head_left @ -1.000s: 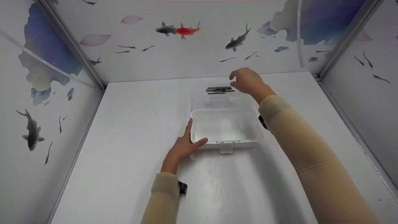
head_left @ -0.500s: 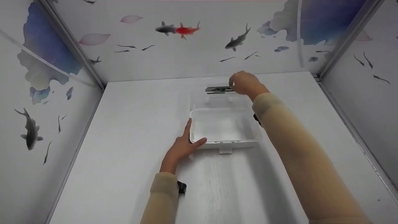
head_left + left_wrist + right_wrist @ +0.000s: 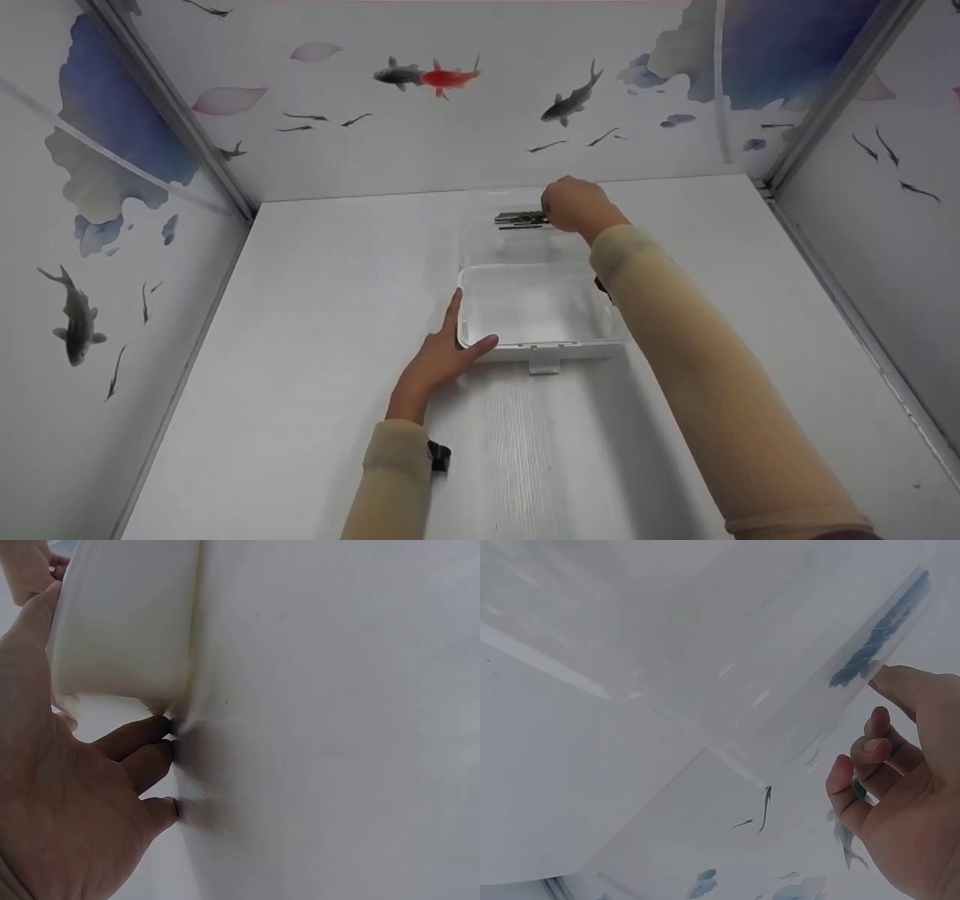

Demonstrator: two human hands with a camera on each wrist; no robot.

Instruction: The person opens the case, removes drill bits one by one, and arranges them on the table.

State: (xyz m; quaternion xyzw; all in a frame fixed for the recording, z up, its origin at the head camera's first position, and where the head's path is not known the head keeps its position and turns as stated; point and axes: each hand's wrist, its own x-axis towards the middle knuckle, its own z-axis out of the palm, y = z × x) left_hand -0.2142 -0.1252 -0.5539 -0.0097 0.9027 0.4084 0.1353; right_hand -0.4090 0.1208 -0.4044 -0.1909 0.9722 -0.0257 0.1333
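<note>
at the far end of the white table (image 3: 315,315), a small bundle of dark twisted rods (image 3: 519,220) is seen at the clear lid (image 3: 480,244), which is set along the far side of a clear box (image 3: 581,351). the rods are lined up roughly left to right, and their right ends are covered by the right hand (image 3: 577,204). its fingers are curled, and the lid's edge is met by a fingertip just beside the rods in the right wrist view; whether a rod is pinched cannot be told. whether the lid is tilted cannot be told either.

at the box's near left corner, the left hand (image 3: 436,360) is spread: its thumb is laid over the near rim and its index finger is stretched straight along the left wall. on the near wall, a latch (image 3: 544,361) is shown jutting toward the near side. both arms are covered by beige sleeves (image 3: 690,345). beyond the table, a white panel (image 3: 465,157) is decorated with fish and petals.
</note>
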